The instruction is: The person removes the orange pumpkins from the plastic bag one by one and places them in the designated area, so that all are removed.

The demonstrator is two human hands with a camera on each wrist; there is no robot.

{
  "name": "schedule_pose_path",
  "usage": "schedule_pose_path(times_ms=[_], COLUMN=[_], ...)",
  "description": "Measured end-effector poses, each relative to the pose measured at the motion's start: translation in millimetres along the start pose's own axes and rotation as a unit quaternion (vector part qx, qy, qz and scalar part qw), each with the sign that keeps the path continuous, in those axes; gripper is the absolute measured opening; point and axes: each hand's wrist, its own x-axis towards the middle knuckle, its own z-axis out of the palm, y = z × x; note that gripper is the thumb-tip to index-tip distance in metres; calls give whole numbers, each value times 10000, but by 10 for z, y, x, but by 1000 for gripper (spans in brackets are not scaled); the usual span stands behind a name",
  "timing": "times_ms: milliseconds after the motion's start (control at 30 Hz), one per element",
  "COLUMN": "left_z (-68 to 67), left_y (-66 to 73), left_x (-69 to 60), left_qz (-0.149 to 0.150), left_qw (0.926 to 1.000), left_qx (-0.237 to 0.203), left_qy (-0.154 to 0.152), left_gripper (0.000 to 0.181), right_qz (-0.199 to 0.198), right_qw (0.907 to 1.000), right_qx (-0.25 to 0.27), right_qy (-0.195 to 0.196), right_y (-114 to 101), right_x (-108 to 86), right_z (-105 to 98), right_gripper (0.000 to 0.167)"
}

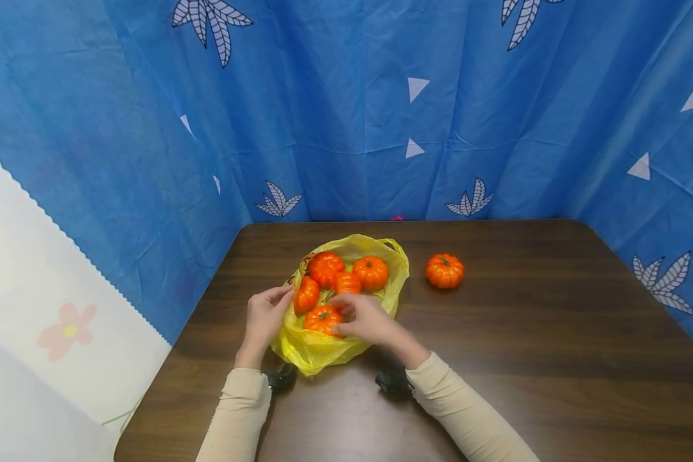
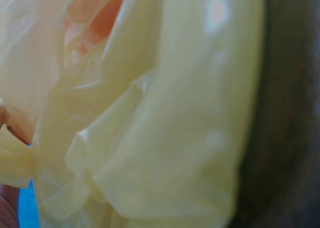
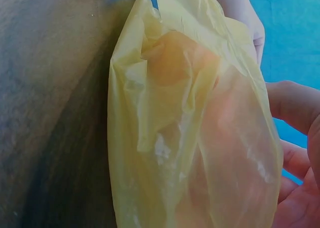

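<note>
A yellow plastic bag [image 1: 317,353] lies open on the table, with several small orange pumpkins [image 1: 371,273] inside. At its left rim the left hand [image 1: 264,321] pinches the plastic, beside a pumpkin [image 1: 307,295]. Reaching in from the right, the right hand [image 1: 372,321] has its fingers spread and bent by the front pumpkin [image 1: 322,319]; firm contact is unclear. The bag [image 2: 170,138] fills most of the left wrist view. In the right wrist view the right hand [image 3: 300,153] shows beyond the bag [image 3: 160,138], with gaps between its fingers.
One more pumpkin [image 1: 444,271] sits on the dark wooden table [image 1: 525,333], right of the bag. A blue patterned curtain [image 1: 358,115] hangs behind the table, and a white cloth [image 1: 63,276] hangs at the left.
</note>
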Motion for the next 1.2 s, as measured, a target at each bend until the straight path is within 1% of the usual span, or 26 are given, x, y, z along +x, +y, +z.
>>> schedule_pose_path(times_ms=[200, 367, 633, 933, 1067, 1200], left_z=[-2, -4, 2, 6, 3, 0], left_y=[9, 16, 3, -12, -9, -2], left_x=[-6, -5, -4, -1, -2, -2], left_qz=[-33, 6, -54, 42, 54, 31], left_qw=[10000, 10000, 10000, 10000, 10000, 10000], left_qx=[12, 16, 33, 52, 40, 59], left_qy=[-5, 18, 14, 48, 38, 31], left_gripper=[23, 23, 23, 22, 23, 23], right_qz=[-130, -245, -300, -353, -355, -224], right_qw=[9999, 9993, 9982, 9968, 9972, 9987], right_qx=[-96, -297, -527, -702, -649, -449], right_qy=[-14, -23, 43, 170, 145, 52], right_y=[16, 44, 42, 53, 56, 69], right_x=[4, 18, 13, 7, 4, 6], right_z=[19, 47, 59, 82, 97, 126], right_gripper=[52, 52, 51, 52, 55, 58])
